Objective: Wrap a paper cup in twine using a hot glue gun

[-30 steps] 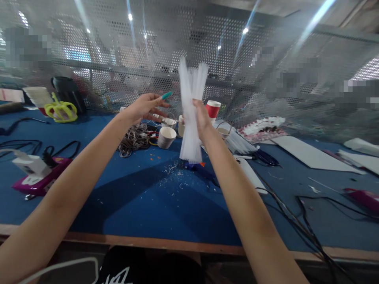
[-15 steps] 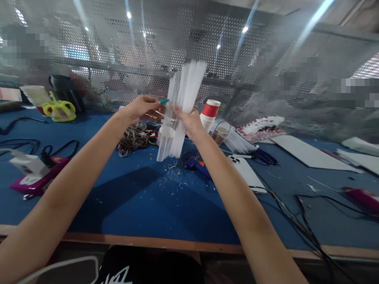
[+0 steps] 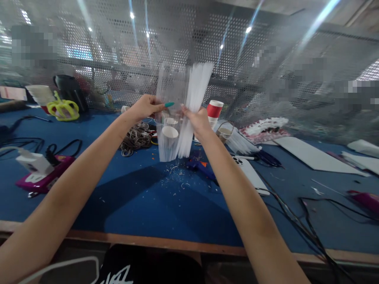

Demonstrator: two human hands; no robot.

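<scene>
Both my hands hold up a clear plastic bag (image 3: pixel 174 86) of long, translucent white sticks that look like glue sticks. On its right side the sticks (image 3: pixel 197 88) fan out in a dense white bundle, and my right hand (image 3: pixel 199 121) is closed around them. My left hand (image 3: pixel 151 107) pinches the left edge, its teal thumbnail in front of the plastic. Between the hands the plastic is see-through, and a round white object (image 3: pixel 170 132) shows behind it. A blue glue gun (image 3: pixel 203 167) lies below my right wrist.
White scraps (image 3: pixel 174 177) litter the blue tabletop. Tangled cord (image 3: pixel 134 138) lies left of the bag; a red-and-white paper cup stack (image 3: pixel 214 110) stands to its right. A phone (image 3: pixel 251 173), cables (image 3: pixel 290 213) and a power strip (image 3: pixel 44 177) lie farther out.
The left part of the bag has been spread leftward, away from the white bundle, leaving a wide clear stretch between. My grip continues on both sides. The view has shifted slightly.
</scene>
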